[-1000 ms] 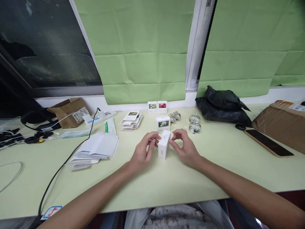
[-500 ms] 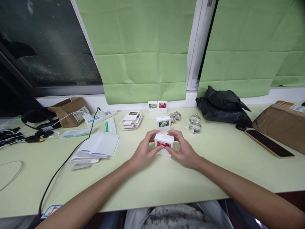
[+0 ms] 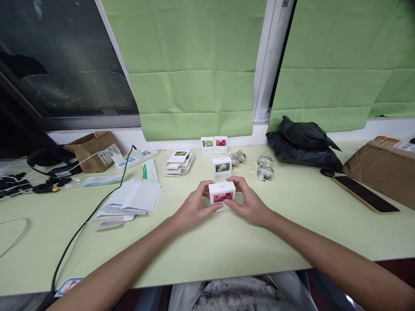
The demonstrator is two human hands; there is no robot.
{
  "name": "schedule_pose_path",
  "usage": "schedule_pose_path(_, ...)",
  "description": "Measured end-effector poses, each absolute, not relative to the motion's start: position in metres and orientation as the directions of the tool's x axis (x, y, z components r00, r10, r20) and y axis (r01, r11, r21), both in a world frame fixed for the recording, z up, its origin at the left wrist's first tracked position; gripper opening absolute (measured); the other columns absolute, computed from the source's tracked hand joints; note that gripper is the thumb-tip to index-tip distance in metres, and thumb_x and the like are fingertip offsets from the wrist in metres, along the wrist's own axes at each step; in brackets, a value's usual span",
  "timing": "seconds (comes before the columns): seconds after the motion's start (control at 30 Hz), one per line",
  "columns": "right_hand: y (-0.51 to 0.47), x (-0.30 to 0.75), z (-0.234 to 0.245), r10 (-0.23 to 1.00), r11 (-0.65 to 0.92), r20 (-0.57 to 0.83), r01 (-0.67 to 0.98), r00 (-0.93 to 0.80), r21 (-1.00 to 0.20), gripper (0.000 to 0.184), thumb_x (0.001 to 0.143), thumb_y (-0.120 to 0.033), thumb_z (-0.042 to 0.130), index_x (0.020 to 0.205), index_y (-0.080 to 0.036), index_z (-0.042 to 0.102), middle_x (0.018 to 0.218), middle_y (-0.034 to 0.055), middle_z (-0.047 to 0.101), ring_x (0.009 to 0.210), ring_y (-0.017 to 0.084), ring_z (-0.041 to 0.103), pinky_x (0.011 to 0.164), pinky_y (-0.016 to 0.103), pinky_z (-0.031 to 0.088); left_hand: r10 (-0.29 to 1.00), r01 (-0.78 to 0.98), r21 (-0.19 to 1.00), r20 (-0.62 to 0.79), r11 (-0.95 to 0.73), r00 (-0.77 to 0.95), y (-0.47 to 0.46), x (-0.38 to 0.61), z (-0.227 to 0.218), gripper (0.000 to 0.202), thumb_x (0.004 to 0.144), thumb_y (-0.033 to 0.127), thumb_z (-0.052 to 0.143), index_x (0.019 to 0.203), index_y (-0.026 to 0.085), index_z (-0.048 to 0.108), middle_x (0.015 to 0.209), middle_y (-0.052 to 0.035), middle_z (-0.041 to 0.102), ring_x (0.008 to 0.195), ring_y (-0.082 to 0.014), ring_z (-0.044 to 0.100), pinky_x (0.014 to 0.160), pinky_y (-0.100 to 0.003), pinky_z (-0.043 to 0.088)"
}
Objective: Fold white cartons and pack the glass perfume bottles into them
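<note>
A small white box (image 3: pixel 222 188) with a pink flower picture stands upright on the table in front of me. My left hand (image 3: pixel 196 204) grips its left side, the thumb low on the front face. On its right side my right hand (image 3: pixel 249 202) holds it, the thumb over the lower part of the picture. Just behind it stands another white box (image 3: pixel 222 167) with a white flower picture. Farther back, against the wall, a box with a green picture (image 3: pixel 207 145) and a box with a pink picture (image 3: pixel 221 145) stand side by side.
Left lie a stack of flat printed cartons (image 3: pixel 178 163), folded white cartons (image 3: pixel 132 201) and a black cable (image 3: pixel 97 207). Silvery ornaments (image 3: pixel 265 167) sit right of the boxes. Farther right are a black plastic bag (image 3: pixel 304 144), a phone (image 3: pixel 366 194) and a brown parcel (image 3: pixel 385 170).
My thumbs have moved down and apart on the front of the held box, so more of its pink picture shows. The other things stay in place.
</note>
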State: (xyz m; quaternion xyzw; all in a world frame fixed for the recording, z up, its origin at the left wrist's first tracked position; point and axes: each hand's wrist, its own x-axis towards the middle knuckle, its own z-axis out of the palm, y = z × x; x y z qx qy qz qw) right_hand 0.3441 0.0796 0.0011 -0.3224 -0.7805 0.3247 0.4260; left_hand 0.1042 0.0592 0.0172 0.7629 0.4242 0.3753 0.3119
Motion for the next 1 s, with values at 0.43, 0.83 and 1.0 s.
schedule_pose_path(0.43,0.0817,0.3408,0.004,0.808,0.464,0.343,0.159,-0.479,-0.872,0.048,0.095,-0.037,0.077,0.136,-0.028,0.054,0.127,0.0059,0.074,0.115,0.026,0.071,0.097,0.042,0.058,0.919,0.394,0.863,0.176,-0.316,0.352,0.0622,0.1064,0.0142,0.044,0.094,0.043,0.074,0.133,0.026,0.061,0.129,-0.0068,0.075,0.116,-0.028,0.073,0.097,-0.041,0.061)
schedule_pose_path(0.83,0.0838,0.3403,0.0012,0.797,0.489,0.365,0.158,-0.482,-0.858,0.046,0.095,-0.03,0.075,0.135,-0.026,0.053,0.126,0.006,0.074,0.112,0.026,0.071,0.097,0.044,0.057,0.921,0.388,0.866,0.183,-0.316,0.343,0.0612,0.1073,0.0143,0.045,0.094,0.046,0.074,0.13,0.024,0.06,0.128,-0.0072,0.075,0.114,-0.0282,0.074,0.097,-0.044,0.061)
schedule_pose_path(1.0,0.085,0.3383,-0.0015,0.802,0.474,0.355,0.15,-0.481,-0.868,0.045,0.097,-0.03,0.074,0.135,-0.027,0.052,0.128,0.0058,0.073,0.113,0.026,0.071,0.1,0.045,0.057,0.922,0.381,0.875,0.159,-0.297,0.353,0.0636,0.1042,0.015,0.044,0.094,0.043,0.074,0.131,0.026,0.059,0.128,-0.0067,0.075,0.116,-0.0282,0.073,0.098,-0.044,0.061)
